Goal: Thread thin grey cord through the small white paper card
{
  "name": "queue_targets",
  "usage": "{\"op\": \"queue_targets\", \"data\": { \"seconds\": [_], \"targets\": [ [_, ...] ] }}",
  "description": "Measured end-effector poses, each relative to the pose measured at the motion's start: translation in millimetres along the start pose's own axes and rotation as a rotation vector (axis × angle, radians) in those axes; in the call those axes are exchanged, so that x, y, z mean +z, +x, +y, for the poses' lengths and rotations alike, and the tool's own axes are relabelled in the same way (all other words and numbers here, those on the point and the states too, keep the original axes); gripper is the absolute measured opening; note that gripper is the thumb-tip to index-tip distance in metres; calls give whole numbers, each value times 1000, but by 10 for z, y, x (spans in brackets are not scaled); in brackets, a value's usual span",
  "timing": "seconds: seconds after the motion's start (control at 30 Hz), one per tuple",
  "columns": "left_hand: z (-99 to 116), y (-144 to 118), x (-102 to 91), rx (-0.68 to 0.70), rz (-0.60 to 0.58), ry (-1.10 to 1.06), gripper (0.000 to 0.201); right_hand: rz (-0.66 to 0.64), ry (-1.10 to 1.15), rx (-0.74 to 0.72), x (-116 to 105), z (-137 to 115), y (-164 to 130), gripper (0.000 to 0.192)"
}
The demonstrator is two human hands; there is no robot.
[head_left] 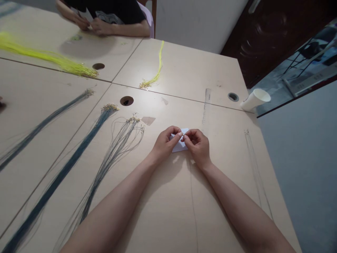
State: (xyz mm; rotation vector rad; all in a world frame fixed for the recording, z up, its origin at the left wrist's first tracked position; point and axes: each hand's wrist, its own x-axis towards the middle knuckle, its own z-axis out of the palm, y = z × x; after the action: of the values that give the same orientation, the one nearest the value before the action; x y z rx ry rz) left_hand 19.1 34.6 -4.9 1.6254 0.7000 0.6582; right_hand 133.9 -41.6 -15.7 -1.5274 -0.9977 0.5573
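A pale table (223, 196) of joined tops fills most of the view, with a dark door (263, 31) beyond its far right side. Across it sits a person (105, 15) in a black top, both hands together over the surface.

A blue-green bundle of cords (75, 156) runs up from the lower left, between a dark grey bundle (44, 123) and a looser grey bundle (105, 158). A thick yellow bundle (47, 56) lies farther off, and a thin yellow bundle (160, 65) nearer the middle. Small metal ends cluster at their tips.

The left hand (167, 140) and right hand (197, 146) meet at the centre, each with thumb and forefinger pinched on a tiny piece (183, 134).

The white cup (250, 102) is by the table's right edge, its mouth showing a white inner wall; its bottom is hidden, so I cannot tell what it holds. A clear ruler (206, 105) lies left of it. White paper (180, 147) lies under the hands. The round hole (126, 101) is dark inside.

A single cord (194, 207) trails from the right hand toward the near edge. The pinched piece, held above the paper, is too small to name.
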Motion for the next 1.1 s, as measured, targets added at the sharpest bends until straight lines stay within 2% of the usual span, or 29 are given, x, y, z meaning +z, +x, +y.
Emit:
{"op": "queue_targets", "data": {
  "seconds": [0.5, 0.8, 1.1],
  "targets": [
    [-4, 5, 5, 0, -11, -28, 18, 63, -113, -72, 8, -45, 4, 1],
    [8, 1, 3, -3, -11, -13, 20, 46, -102, -112, -1, -46, 8, 3],
    [27, -3, 5, -5, -15, -25, 19, 19, -69, -65, 5, -68, 8, 3]
  ]
}}
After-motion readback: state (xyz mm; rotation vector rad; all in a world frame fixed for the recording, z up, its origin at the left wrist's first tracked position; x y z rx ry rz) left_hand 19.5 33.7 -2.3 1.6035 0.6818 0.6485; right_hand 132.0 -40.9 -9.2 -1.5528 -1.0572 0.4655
